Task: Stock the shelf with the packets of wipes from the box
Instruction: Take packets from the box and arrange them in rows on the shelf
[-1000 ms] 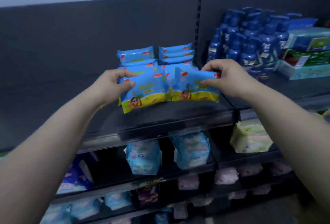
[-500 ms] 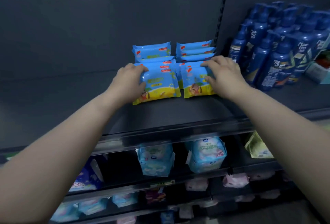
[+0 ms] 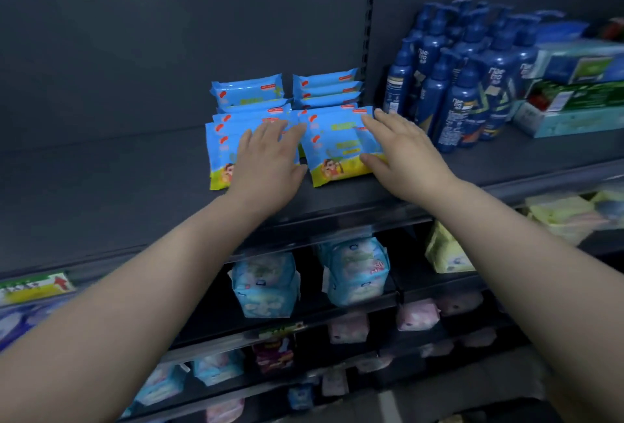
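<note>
Blue packets of wipes with a yellow band and a cartoon figure lie in stacks on the dark top shelf (image 3: 101,186). My left hand (image 3: 266,159) rests flat, fingers straight, on the front left stack (image 3: 219,152). My right hand (image 3: 401,152) lies with spread fingers on the right side of the front right stack (image 3: 334,149). Two more stacks of the same packets (image 3: 324,88) stand behind, against the back panel. The box is out of sight.
Dark blue pump bottles (image 3: 466,85) crowd the shelf just right of the wipes, with green and blue cartons (image 3: 574,91) beyond them. The lower shelves hold pale blue (image 3: 358,270), yellow and pink packs. The shelf surface left of the wipes is bare.
Both hands set the two packets down on the front stacks and let go of them; the fingers have straightened and now lie flat on top.
</note>
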`<state>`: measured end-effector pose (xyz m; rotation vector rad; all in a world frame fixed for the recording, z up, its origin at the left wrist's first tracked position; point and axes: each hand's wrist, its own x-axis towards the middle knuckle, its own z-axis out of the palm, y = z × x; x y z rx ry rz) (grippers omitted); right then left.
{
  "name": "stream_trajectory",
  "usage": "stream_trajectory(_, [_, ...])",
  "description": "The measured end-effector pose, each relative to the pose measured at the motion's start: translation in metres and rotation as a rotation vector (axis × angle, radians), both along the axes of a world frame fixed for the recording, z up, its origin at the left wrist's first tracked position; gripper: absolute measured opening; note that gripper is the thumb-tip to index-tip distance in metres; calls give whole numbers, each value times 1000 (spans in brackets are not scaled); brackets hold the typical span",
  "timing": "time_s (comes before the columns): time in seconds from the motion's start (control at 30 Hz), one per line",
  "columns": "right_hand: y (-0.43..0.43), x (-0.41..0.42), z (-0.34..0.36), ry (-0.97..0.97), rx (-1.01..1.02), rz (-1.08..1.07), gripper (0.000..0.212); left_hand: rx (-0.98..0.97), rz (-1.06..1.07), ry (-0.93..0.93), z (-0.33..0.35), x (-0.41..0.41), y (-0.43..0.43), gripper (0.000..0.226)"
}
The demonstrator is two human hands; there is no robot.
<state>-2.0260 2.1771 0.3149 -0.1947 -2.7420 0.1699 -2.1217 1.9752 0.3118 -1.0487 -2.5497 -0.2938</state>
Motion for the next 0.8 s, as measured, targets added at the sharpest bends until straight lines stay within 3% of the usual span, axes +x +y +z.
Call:
stream_trajectory(0.27, [48, 125, -12, 110, 1, -131, 57, 174, -354, -3, -16, 89, 94, 54])
stream_trajectory(0.8, [132, 411, -100, -4, -134, -675, 58, 159, -866, -273, -94, 299, 263, 55])
